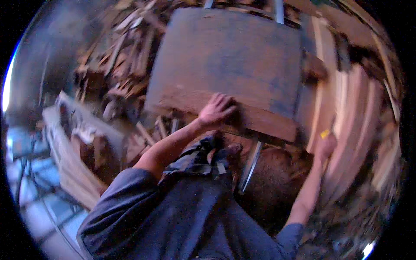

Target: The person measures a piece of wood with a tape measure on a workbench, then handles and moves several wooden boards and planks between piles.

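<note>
My left hand (216,109) lies on the front part of a broad, flat wooden panel (229,56), its fingers stretched over the reddish-brown strip (268,115) along the near edge. Over on the right, my right hand (326,146) is closed around a small bright yellow thing (325,133); blur hides its kind. That hand is close to several long, pale wooden boards (346,117), and I cannot tell whether it touches them.
Metal legs or rails (251,167) show below the panel's near edge. Scrap wood (125,56) is heaped at the far left. A large whitish sack (73,151) holding brown pieces stands at the left. Wood chips (351,216) cover the lower right.
</note>
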The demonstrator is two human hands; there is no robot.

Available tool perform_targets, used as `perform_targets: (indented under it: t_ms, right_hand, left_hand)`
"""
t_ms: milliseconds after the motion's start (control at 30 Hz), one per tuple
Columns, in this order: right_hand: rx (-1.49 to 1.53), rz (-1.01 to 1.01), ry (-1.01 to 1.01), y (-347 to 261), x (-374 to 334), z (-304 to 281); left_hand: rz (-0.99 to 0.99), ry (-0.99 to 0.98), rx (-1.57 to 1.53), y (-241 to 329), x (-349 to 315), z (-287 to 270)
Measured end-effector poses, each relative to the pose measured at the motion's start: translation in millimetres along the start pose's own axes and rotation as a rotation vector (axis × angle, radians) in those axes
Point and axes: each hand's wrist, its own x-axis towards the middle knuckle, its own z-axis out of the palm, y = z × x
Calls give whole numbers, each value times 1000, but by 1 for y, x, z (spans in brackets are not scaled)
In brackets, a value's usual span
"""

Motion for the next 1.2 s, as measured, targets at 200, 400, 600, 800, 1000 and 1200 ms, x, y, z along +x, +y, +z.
perform_targets:
  t_ms: [200, 400, 600, 800, 1000, 1200]
  right_hand:
    - [693, 265, -399, -13, -17, -81]
    - [2325, 775, -1017, -66, -133, -163]
    - [1696, 209, -1243, -164, -159, -237]
    - [1537, -154, -1312, -185, -143, -272]
    - [1029, -577, -796, -140, -125, -244]
    - [711, -419, -512, -69, -74, -192]
  left_hand:
    - [-126, -36, -103, 16, 8, -7]
    - [-479, -248, -1187, 110, 19, -53]
    - [-746, -549, -1642, 115, -1, -53]
    - [-770, -627, -1639, 85, -40, -65]
    - [-699, -73, -1104, -2, -80, -96]
    - [-1118, 443, -875, -136, -149, -120]
